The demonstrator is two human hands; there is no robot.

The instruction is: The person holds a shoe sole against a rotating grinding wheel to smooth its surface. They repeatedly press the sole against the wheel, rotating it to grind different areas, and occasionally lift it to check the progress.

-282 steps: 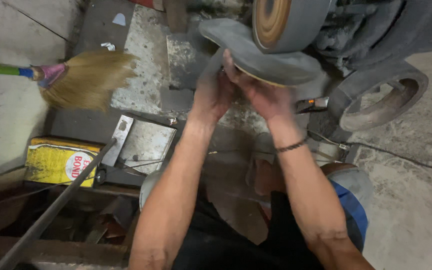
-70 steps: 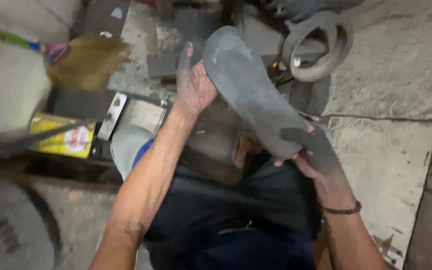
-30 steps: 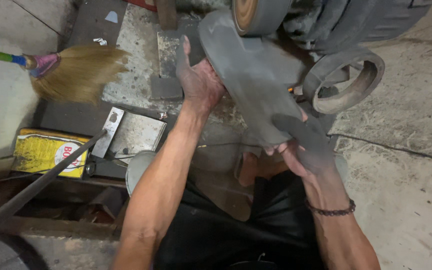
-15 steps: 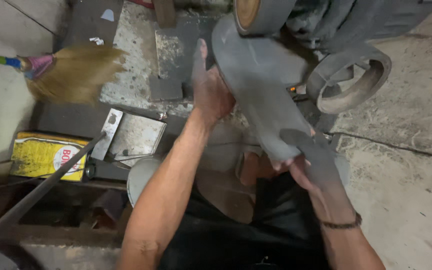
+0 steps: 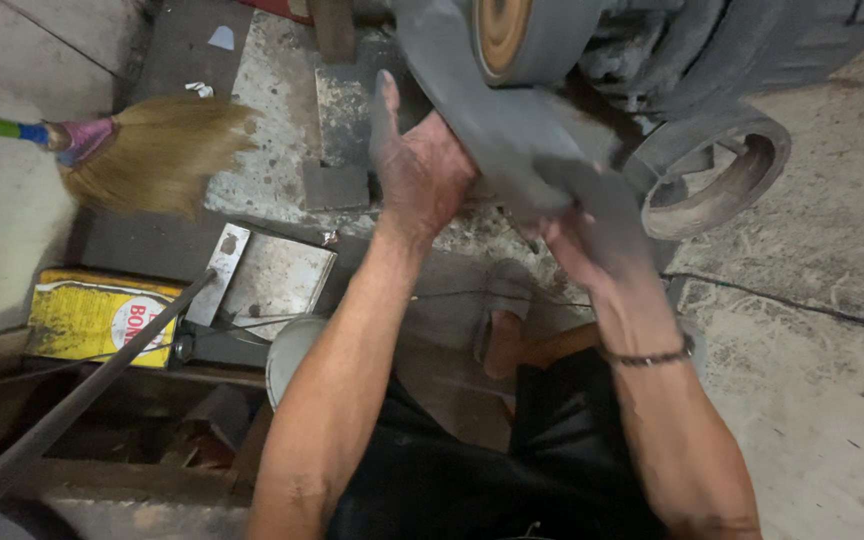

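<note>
Grey sole: a flat, dusty shoe sole [image 5: 497, 120] is being held up against the grinding wheel [image 5: 512, 35] of a floor machine, its upper end lying beside the wheel's tan face.
Left hand: the left hand [image 5: 417, 170] is being pressed flat against the sole's left edge, fingers stretched upward; the grip is open-palmed, steadying rather than clasping.
Right hand: the right hand [image 5: 592, 240] is being closed around the sole's lower end, thumb on top; the grip is being kept narrow and firm on it.
Handling: the sole is being judged light, thin and bendy, likely rubber or foam; dust is probably making it slippery.
Hold: both ends are being judged the best places to take it, keeping fingers away from the wheel.
Risk: a slack hold is being judged likely to let the wheel snatch the sole.
Surroundings: a straw broom [image 5: 142, 160] is lying on the floor [image 5: 812, 330] to the left, a yellow tin [image 5: 102, 315] nearer, a metal plate [image 5: 277, 275] between them, and a belt pulley [image 5: 722, 175] to the right.
</note>
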